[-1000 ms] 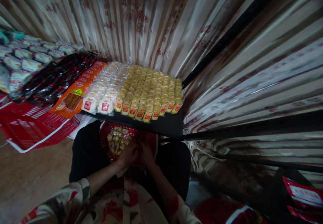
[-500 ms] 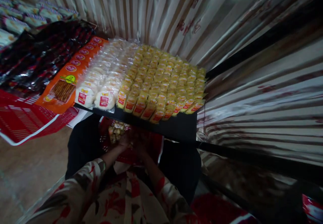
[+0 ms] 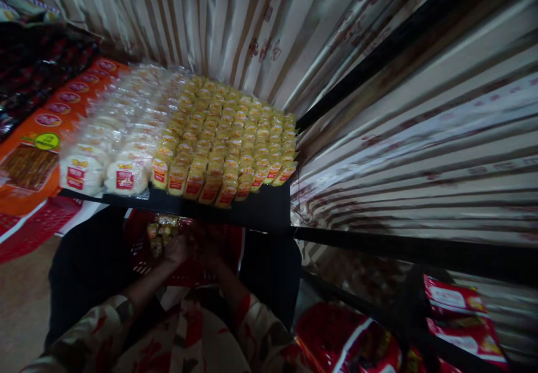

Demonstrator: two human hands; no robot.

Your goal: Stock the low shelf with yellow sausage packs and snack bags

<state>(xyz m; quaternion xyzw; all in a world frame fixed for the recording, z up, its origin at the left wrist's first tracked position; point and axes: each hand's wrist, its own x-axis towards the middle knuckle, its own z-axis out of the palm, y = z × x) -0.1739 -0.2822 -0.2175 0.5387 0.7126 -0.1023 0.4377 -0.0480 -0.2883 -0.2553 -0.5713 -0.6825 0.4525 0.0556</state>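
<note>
A red plastic basket (image 3: 241,247) rests on my lap, partly under the front edge of a black shelf (image 3: 260,210). Small yellowish wrapped packets (image 3: 160,232) lie in its left part. Both hands are low in the basket in deep shadow. My left hand (image 3: 179,248) is just right of these packets, and my right hand (image 3: 207,254) is close beside it. Darkness hides the fingers of both, so whether they hold anything does not show. On the shelf above stand dense rows of yellow packets (image 3: 222,138).
Left of the yellow rows are clear-wrapped white round cakes (image 3: 126,177), an orange snack bag (image 3: 31,163) and dark packs (image 3: 37,65). A striped curtain (image 3: 235,20) hangs behind. Black frame bars (image 3: 399,250) cross the right, above red packets (image 3: 458,300). Another red basket (image 3: 40,227) is at left.
The view has swung to the right, so the shelf and basket appear further left and more red packets show at lower right. Both hands remain in the basket, close together.
</note>
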